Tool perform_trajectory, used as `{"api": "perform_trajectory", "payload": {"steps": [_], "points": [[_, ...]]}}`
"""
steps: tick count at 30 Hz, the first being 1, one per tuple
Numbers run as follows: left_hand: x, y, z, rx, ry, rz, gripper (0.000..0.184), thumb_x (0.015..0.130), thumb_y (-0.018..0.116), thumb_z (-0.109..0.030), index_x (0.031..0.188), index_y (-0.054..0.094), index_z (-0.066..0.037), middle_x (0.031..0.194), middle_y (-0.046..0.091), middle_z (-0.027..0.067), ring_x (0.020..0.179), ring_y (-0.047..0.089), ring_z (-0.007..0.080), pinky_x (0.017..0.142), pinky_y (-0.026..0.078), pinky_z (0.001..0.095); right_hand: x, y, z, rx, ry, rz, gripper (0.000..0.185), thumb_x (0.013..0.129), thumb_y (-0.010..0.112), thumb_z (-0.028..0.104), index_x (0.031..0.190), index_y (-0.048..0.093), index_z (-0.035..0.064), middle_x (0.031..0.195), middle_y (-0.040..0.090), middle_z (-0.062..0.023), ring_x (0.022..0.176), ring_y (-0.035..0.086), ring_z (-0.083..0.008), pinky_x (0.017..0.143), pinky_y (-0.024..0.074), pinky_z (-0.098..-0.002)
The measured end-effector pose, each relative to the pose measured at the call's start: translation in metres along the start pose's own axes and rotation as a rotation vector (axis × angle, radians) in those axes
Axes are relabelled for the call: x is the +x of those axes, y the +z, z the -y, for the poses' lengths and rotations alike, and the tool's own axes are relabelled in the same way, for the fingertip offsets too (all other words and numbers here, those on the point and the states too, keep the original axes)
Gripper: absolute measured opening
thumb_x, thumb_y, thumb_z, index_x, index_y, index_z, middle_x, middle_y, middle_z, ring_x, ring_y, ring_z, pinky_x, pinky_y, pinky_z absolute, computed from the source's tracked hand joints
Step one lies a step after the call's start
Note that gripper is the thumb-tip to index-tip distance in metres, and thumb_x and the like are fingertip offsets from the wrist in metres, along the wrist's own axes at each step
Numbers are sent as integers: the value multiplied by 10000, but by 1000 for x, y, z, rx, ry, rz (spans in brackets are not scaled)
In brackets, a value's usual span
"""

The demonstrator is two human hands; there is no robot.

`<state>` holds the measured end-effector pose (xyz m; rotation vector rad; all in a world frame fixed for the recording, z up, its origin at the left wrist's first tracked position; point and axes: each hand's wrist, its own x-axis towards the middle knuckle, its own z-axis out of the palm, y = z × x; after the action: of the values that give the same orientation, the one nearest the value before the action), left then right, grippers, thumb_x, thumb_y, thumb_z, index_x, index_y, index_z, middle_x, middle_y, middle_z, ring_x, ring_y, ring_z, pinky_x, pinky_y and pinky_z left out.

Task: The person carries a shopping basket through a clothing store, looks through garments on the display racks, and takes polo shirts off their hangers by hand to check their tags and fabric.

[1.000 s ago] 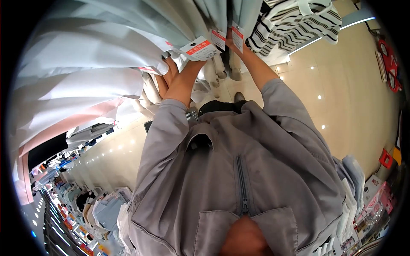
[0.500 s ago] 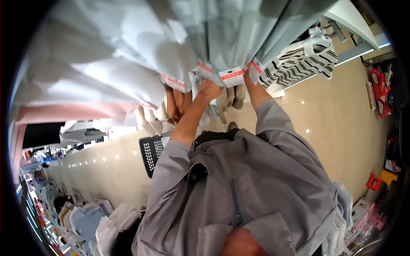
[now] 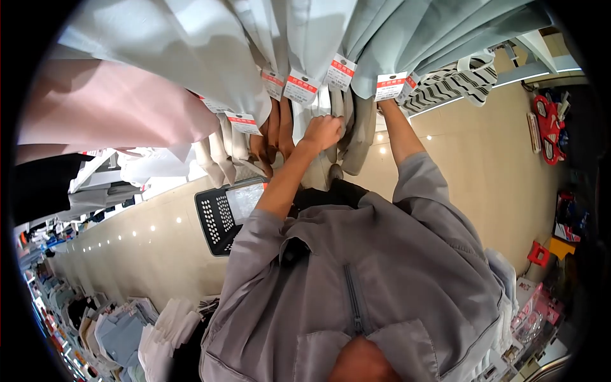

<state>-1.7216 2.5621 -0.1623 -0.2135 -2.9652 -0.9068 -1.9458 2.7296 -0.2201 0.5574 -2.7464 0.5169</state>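
My left hand (image 3: 323,132) is curled closed, just below the hanging price tags and against several pale garments (image 3: 358,137) on a lower row. What its fingers hold, if anything, is hidden. My right hand (image 3: 384,104) is mostly covered by a white and red price tag (image 3: 390,86) and the hem of a pale grey-green garment (image 3: 382,54); its fingers do not show. More tags, such as a white and red one (image 3: 301,87), dangle from the light blue-grey garments (image 3: 318,32) overhead. Brown garments (image 3: 273,130) hang left of my left hand.
A dark shopping basket (image 3: 216,219) stands on the shiny tiled floor (image 3: 140,254) to the left. At upper left hangs a pink garment (image 3: 108,108). Black-striped white clothing (image 3: 455,83) hangs at upper right. Folded or hung clothes (image 3: 127,331) fill the lower left.
My left hand has come down and slightly right, away from the tags. The hanging garments have spread apart, with more tags facing me. My right hand is more hidden behind a tag.
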Motion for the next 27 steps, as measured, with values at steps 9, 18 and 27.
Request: {"api": "perform_trajectory", "payload": {"steps": [9,18,27], "points": [[-10,-6,2,-132,-106,-6,287,809,511,-119,1047,652,-41,837,653,236,764,623,405,742,497,474,-56,-33,24,-48,-199,-109,473,810,630,255,1198,505,14,1103,560,-265,1030,518,-439,892,413,-496],[10,9,-37,-216,5,-113,410,816,475,-36,1223,525,-23,1223,542,183,1065,537,376,893,446,429,-174,-97,22,102,260,131,300,851,615,201,977,529,-57,701,611,-263,703,599,-451,646,467,-505],[53,68,-157,-15,456,62,466,771,656,-72,1216,520,-77,1217,534,51,1166,455,232,956,350,384,-224,-206,-36,128,246,107,255,808,652,183,1009,591,40,726,615,-178,704,596,-374,624,469,-448]]}}
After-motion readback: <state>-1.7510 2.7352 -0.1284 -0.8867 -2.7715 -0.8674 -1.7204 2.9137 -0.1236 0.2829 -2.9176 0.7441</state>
